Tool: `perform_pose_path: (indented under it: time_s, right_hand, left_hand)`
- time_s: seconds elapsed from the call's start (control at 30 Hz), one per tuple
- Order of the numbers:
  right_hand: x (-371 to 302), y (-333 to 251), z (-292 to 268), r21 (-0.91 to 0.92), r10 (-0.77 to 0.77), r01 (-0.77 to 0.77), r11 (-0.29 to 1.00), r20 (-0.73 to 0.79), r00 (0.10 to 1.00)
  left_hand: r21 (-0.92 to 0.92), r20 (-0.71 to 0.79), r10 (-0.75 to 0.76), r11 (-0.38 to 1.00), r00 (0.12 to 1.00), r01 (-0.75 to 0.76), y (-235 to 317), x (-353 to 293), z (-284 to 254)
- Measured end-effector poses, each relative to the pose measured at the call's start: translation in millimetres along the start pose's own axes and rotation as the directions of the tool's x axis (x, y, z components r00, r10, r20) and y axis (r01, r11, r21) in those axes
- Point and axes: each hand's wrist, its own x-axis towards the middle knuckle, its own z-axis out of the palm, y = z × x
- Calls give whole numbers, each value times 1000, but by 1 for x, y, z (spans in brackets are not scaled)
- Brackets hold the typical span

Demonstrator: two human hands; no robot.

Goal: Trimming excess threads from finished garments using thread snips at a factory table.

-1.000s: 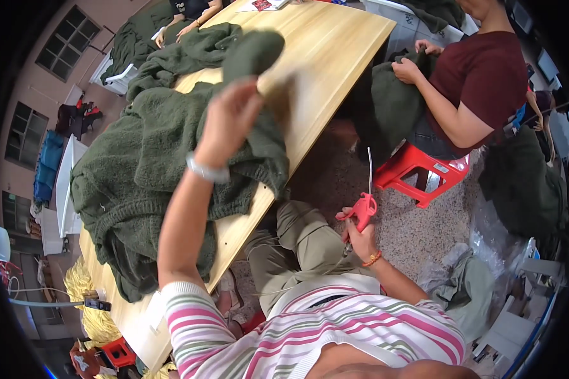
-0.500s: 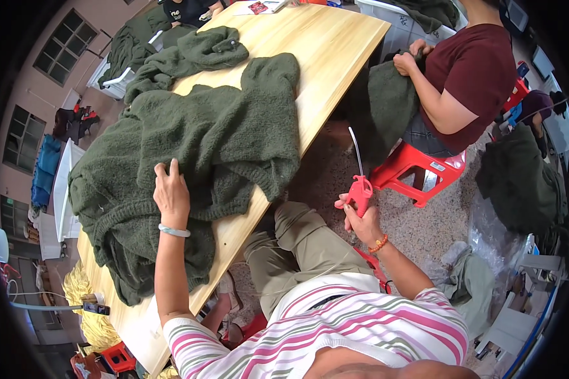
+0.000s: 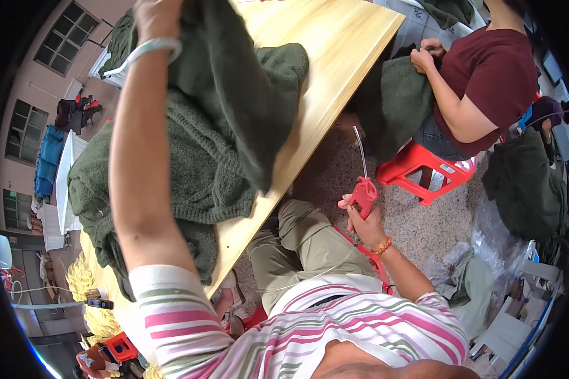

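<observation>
At the top edge, slightly smeared by motion, my left hand (image 3: 157,18) grips a dark green knit sweater (image 3: 234,82) and holds part of it up, so it hangs in folds over the table. Its fingertips are partly cut off by the frame. Beneath lies more dark green knitwear (image 3: 202,177) with ribbed edges, spread on the wooden table (image 3: 335,60). Over the floor to the right of my knees, my right hand (image 3: 368,224) is wrapped round a red air blow gun (image 3: 364,192). The gun's thin bent metal nozzle points upward, away from the garments.
To the right, a co-worker (image 3: 487,95) in a maroon shirt handles a dark green knit piece (image 3: 406,88), seated on a red stool (image 3: 423,170). Green fabric (image 3: 528,183) and clear plastic (image 3: 493,227) lie at far right. Yellow material (image 3: 82,281) sits beyond the table's left end.
My left hand has gone from resting on the pile to the top edge, lifting the upper sweater up and away from me. My right hand still holds the air blow gun, almost unmoved.
</observation>
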Motion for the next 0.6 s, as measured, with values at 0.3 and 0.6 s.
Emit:
perform_pose_path:
  time_s: [0.3,0.6]
  right_hand:
    - [-7,8,-12,93,-32,35,995,-32,999]
    - [15,-23,-8,20,-46,45,999,78,996]
  left_hand:
    - [749,186,-265,661,946,38,-76,-211,15]
    - [321,255,-498,852,828,414,-13,-322,25]
